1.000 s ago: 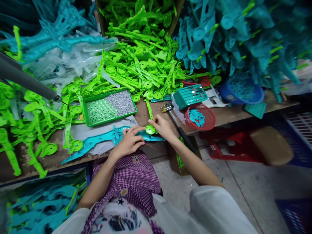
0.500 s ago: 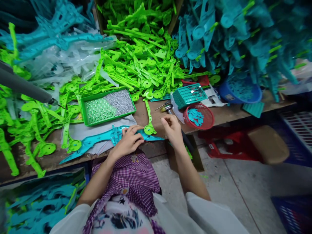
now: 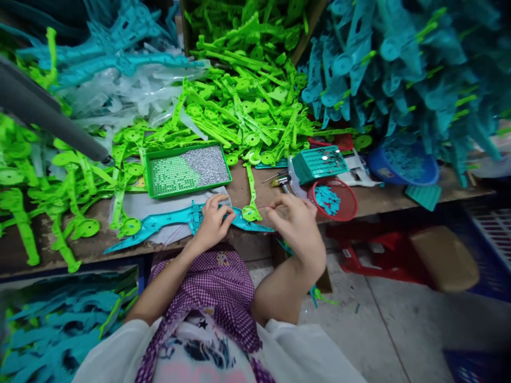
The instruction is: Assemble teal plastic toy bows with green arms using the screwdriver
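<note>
A long turquoise plastic part (image 3: pixel 163 219) lies along the bench edge on a pale cloth (image 3: pixel 133 205). My left hand (image 3: pixel 213 219) is over its middle, thumb and forefinger drawn together near the part's right half. What sits between those fingertips is too small to make out. To the right, my right hand (image 3: pixel 299 226) is raised beside the part's right end, its fingers curled and pinched, their contents unclear. Between the hands, a lime-green arm-shaped piece (image 3: pixel 250 194) has its round end against the turquoise part.
A green tray (image 3: pixel 187 194) holds small metal pieces. Behind it is a heap of lime-green parts (image 3: pixel 239 101). Screwdrivers (image 3: pixel 279 181), a teal tray (image 3: pixel 319 162), a red basket (image 3: pixel 346 205) and a blue basin (image 3: pixel 419 173) stand right. A dark grey tool (image 3: pixel 59 119) juts in from the left.
My right hand has turned inward, its elbow swinging toward my body. My left fingers have drawn closer together over the turquoise part. The view has shifted slightly.
</note>
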The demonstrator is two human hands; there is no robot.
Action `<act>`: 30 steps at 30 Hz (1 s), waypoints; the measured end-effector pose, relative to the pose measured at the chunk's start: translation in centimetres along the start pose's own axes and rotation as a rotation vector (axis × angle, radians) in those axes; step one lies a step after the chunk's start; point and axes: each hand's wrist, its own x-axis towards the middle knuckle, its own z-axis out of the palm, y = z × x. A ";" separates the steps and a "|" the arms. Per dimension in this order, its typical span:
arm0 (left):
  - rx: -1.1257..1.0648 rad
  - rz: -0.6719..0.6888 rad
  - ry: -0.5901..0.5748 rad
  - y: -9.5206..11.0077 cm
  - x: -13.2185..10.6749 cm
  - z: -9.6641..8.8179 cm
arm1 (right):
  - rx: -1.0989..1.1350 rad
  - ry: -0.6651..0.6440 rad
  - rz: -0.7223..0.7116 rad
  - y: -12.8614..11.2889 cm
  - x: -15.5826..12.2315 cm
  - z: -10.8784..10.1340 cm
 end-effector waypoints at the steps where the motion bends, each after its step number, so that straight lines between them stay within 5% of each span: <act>1: 0.010 0.000 -0.005 0.0 0.0 0.2 | 0.044 0.044 0.027 -0.4 0.7 -0.1; 7: 0.054 -0.032 0.132 1.2 -0.4 0.3 | 0.068 0.188 0.094 -0.7 6.0 3.5; 10: 0.142 0.041 0.201 1.8 -2.9 -1.6 | -0.021 0.279 0.049 -0.9 5.6 4.9; 12: 0.249 0.048 0.220 1.3 -5.5 -3.5 | 0.060 0.315 -0.114 -2.0 3.5 6.1; 16: 0.563 -0.256 0.268 -1.6 -10.8 -7.1 | 0.112 -0.072 -0.597 -4.9 -1.4 11.2; 21: 0.582 -0.206 0.255 -3.6 -13.6 -9.8 | -0.082 -0.146 -0.686 -4.3 -2.7 16.8; 25: 0.393 -0.178 0.094 -2.4 -14.3 -12.8 | -0.123 -0.128 -0.720 -2.7 -2.0 16.2; 30: 0.286 -0.331 -0.048 -2.4 -15.2 -18.6 | -0.076 -0.211 -0.657 -2.2 -2.1 14.6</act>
